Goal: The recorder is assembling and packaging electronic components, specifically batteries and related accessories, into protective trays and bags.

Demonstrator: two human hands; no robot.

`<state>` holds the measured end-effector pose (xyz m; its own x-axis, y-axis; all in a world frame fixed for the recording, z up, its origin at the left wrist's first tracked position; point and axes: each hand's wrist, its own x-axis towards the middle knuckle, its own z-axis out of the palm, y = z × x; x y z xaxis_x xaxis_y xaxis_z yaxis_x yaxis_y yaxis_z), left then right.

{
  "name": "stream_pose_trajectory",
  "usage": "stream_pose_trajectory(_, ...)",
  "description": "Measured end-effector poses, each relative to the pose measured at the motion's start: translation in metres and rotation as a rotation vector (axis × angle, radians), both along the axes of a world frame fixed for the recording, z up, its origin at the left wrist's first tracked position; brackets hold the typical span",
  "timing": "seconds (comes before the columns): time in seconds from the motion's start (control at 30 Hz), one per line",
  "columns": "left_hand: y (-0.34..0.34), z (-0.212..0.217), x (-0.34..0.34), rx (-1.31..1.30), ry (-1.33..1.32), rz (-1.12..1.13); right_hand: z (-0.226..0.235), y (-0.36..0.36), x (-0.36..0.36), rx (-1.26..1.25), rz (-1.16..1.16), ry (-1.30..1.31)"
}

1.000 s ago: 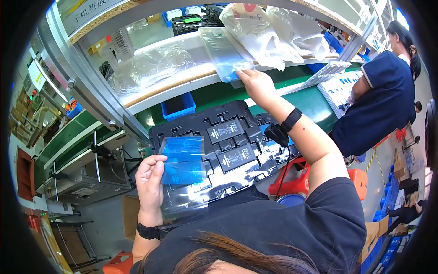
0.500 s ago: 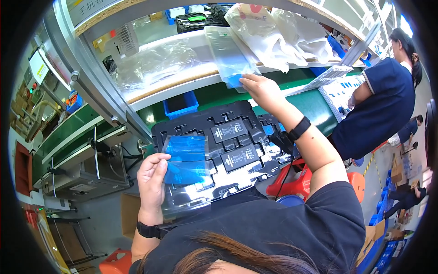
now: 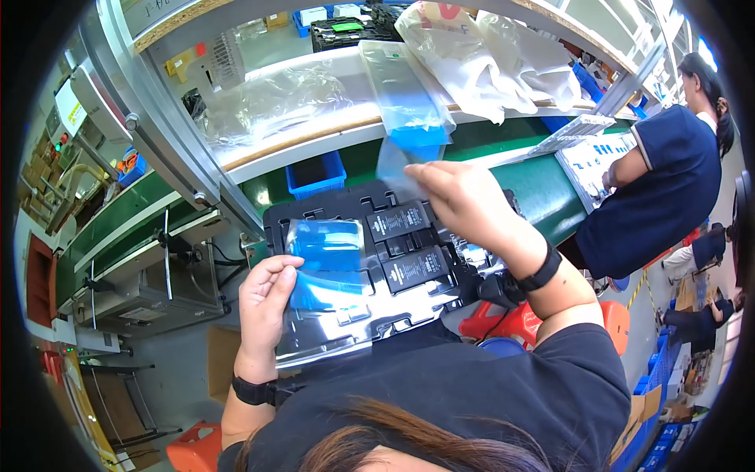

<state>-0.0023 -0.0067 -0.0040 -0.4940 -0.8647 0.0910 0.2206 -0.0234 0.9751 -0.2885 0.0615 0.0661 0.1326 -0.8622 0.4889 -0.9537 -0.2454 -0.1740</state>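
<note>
I see the left hand point(image 3: 265, 303) pinched closed on a blue-banded film point(image 3: 326, 248) over the black tray point(image 3: 314, 206), the right hand point(image 3: 472, 200) likewise on a clear sheet point(image 3: 407, 110) draping off the shelf point(image 3: 291, 148) — an uneven tug could crease it.

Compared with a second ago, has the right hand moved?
Yes. Judged against the particleboard shelf edge, the right hand has drawn back toward the wearer's body, farther from that edge.

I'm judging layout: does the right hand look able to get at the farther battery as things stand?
Probably yes: the farther battery looks uncovered near the right hand, though its fingers pinch clear plastic.
</note>
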Motion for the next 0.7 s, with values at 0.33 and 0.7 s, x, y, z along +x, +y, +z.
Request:
stream_pose_trajectory(0.33,-0.017,0.023,-0.011,0.077,-0.064,-0.303,0.007,0.016,0.073,0.289,0.775,0.016)
stream_pose_trajectory(0.7,-0.014,0.009,-0.014,0.085,-0.005,-0.161,0.010,-0.008,0.058,0.306,0.866,-0.463)
